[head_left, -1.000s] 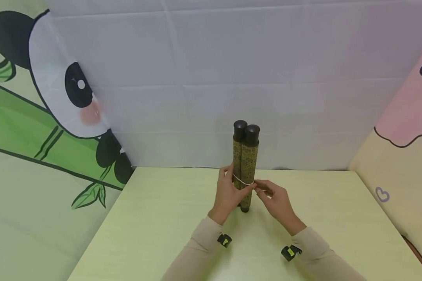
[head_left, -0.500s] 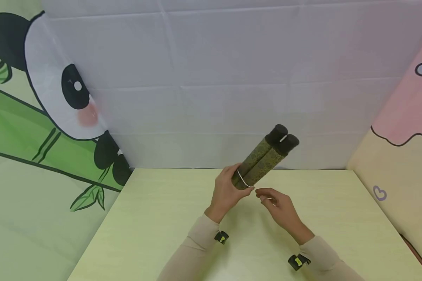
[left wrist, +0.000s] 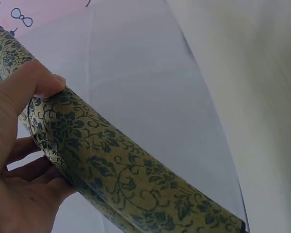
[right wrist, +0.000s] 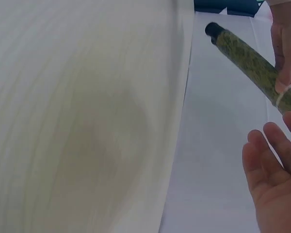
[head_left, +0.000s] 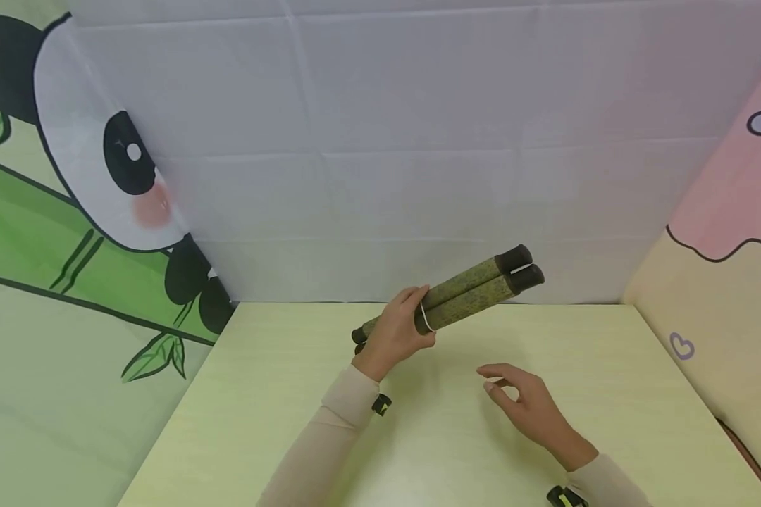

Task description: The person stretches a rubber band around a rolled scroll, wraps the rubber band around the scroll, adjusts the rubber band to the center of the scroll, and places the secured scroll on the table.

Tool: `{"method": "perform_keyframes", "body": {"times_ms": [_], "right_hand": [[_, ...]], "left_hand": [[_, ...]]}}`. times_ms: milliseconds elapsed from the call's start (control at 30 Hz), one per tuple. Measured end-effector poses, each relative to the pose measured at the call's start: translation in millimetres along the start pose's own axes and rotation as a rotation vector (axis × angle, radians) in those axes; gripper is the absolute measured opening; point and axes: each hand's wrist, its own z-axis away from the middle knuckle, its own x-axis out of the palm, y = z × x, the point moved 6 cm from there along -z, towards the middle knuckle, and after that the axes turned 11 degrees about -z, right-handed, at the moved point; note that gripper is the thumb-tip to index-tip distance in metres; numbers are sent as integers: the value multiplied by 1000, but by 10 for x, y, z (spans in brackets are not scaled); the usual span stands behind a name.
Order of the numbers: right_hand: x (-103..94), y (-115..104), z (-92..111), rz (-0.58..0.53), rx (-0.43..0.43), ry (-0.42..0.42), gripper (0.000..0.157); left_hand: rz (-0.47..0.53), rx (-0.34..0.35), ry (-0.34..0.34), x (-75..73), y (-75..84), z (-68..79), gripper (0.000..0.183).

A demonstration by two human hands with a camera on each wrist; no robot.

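Observation:
My left hand [head_left: 396,334] grips a scroll [head_left: 471,300] rolled from both ends into two parallel rolls. Its cloth is yellow-green with a dark floral pattern, plain on the scroll [left wrist: 119,162] in the left wrist view, where the thumb lies on top and the fingers pass beneath. Dark knobs [head_left: 514,259] cap the ends. A thin white cord [head_left: 423,317] circles the rolls beside the left hand. The scroll is held above the table, tilted with its right end higher. My right hand [head_left: 533,408] hovers lower right, apart from it, fingers loosely bent and holding nothing.
A pale yellow table [head_left: 279,394] lies beneath both hands. Behind it hangs a white cloth backdrop [head_left: 380,176]. Printed side panels stand left, with a panda [head_left: 82,162], and right, in pink [head_left: 742,190] and cream.
The scroll has swung from upright on the table to a raised, nearly level slant, its top going right. My right hand has left the cord and drawn back toward the lower right.

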Motion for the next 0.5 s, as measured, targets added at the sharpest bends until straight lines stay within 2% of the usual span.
{"method": "perform_keyframes", "body": {"times_ms": [233, 333, 500], "right_hand": [[-254, 98, 29, 126, -3, 27, 31], [-327, 148, 58, 136, 9, 40, 31], [-375, 238, 109, 125, 47, 39, 29]], "left_hand": [[-82, 6, -151, 213, -132, -34, 84], [-114, 17, -203, 318, -183, -62, 84], [-151, 18, -248, 528, -269, -118, 84]]}}
